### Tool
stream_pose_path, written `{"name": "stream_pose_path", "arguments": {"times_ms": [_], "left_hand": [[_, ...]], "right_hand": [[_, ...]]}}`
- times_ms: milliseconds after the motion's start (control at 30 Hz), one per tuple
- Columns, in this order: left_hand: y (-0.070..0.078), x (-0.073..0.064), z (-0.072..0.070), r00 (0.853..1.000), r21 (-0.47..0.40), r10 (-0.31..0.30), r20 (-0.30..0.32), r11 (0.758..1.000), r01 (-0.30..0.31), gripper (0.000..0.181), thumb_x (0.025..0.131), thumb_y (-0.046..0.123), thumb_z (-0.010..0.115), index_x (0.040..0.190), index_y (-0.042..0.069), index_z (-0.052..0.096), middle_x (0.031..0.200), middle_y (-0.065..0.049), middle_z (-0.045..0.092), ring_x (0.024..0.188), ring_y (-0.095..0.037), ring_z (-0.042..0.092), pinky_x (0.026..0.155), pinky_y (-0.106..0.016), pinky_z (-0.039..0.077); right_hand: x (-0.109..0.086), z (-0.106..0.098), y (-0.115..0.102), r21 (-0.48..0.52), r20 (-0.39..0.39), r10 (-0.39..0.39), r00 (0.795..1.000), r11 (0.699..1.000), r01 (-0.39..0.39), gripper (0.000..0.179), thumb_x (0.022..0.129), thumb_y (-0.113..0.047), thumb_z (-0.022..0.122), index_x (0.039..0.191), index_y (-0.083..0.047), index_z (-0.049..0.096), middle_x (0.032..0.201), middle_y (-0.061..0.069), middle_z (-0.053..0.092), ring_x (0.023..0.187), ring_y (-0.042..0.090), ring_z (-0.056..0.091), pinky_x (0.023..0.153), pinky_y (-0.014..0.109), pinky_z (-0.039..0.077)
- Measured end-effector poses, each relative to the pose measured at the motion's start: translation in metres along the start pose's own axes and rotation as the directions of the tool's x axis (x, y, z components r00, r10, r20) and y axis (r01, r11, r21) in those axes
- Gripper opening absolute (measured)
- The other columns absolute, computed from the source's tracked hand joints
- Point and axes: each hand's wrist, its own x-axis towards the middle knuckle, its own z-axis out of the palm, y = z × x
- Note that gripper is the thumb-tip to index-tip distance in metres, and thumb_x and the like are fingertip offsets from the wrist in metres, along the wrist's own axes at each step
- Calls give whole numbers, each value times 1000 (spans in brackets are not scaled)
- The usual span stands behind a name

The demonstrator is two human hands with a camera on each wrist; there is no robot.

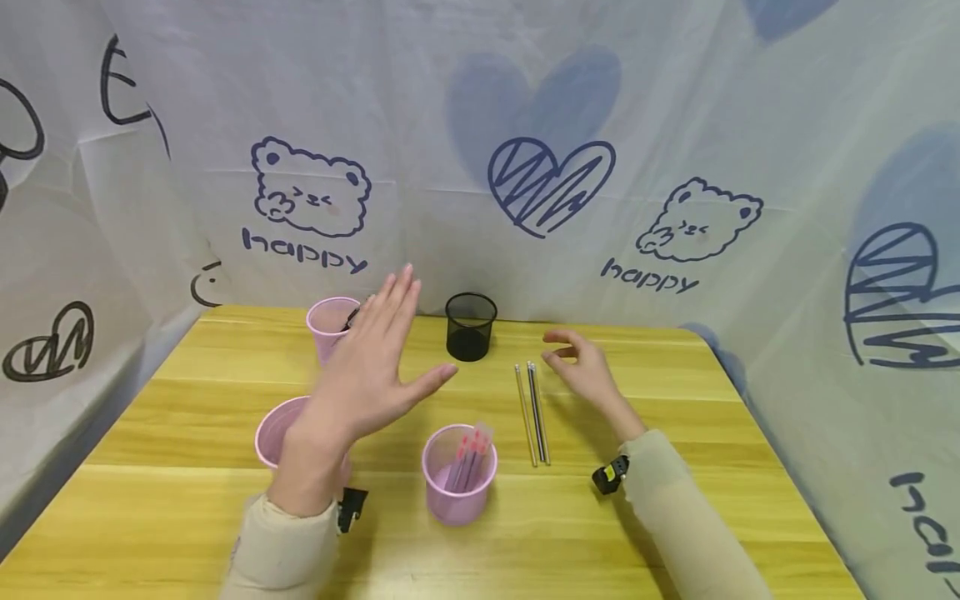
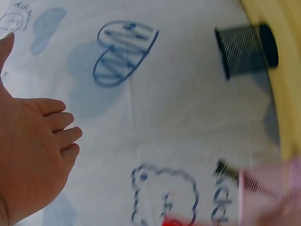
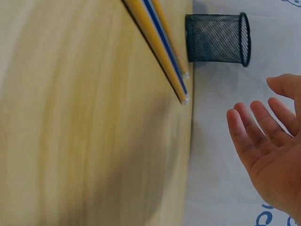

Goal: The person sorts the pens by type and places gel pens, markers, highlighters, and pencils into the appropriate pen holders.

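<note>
My left hand (image 1: pixel 367 367) is raised above the left side of the table, fingers straight and thumb spread, holding nothing. Behind it stands a pink cup (image 1: pixel 330 317) with a dark item leaning out, partly covered by the fingers. A second pink cup (image 1: pixel 273 429) is half hidden by the wrist. Over the right side hovers my right hand (image 1: pixel 588 371), its fingers loosely bent and nothing between them. Just left of it, several slim pencils (image 1: pixel 527 417) lie side by side on the table. The black mesh pen cup (image 1: pixel 470 329) stands upright at the back.
At the front middle, a pink cup (image 1: pixel 459 504) holds several pens with pink-red parts (image 1: pixel 468 458). The wooden table (image 1: pixel 615 550) ends at a white printed cloth (image 1: pixel 435 217) behind and at both sides. Small black devices sit at both wrists.
</note>
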Motion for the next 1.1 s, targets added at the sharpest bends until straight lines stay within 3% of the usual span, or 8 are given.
{"name": "stream_pose_path", "arguments": {"times_ms": [100,233,400,600,800,1100], "left_hand": [[8,17,17,999,-18,-7,38,1000,8,104,98,71,50,167,7,8,175,-4,-5,161,-24,-1,131,-43,6],[8,43,38,994,-27,-24,105,999,27,104,98,74,46,167,7,9,175,-5,-5,161,-23,-3,131,-42,4],[-3,69,62,981,-6,-66,180,998,68,103,98,74,44,167,6,9,175,-7,-4,161,-26,-2,131,-41,3],[-22,92,90,966,20,-101,237,995,99,104,99,74,43,167,4,9,175,-13,1,161,-31,3,131,-45,6],[-47,108,115,956,34,-141,258,990,137,104,99,72,45,165,-1,12,174,-17,6,160,-36,7,131,-47,6],[-72,114,143,922,62,-217,320,976,208,105,100,73,43,164,-4,12,173,-21,3,160,-38,6,131,-48,5]], "right_hand": [[0,4,2,-38,43,13,999,999,-12,39,101,-15,69,138,-6,63,137,14,66,114,36,68,86,44,62],[4,13,7,-88,107,44,993,996,-35,41,100,-16,70,139,-5,62,138,14,65,111,34,68,84,42,63],[7,22,8,-157,190,47,981,987,-17,43,99,-12,70,139,1,61,133,17,67,106,33,68,83,41,62],[10,30,3,-240,256,48,965,971,16,45,95,-9,74,136,4,62,124,17,70,103,31,70,85,40,61],[14,37,-3,-301,265,33,964,952,50,47,89,-9,79,131,6,64,118,17,73,102,30,70,91,42,60],[15,48,-3,-385,278,77,957,922,37,45,87,-10,84,126,4,68,111,13,73,99,24,68,89,39,59]]}}
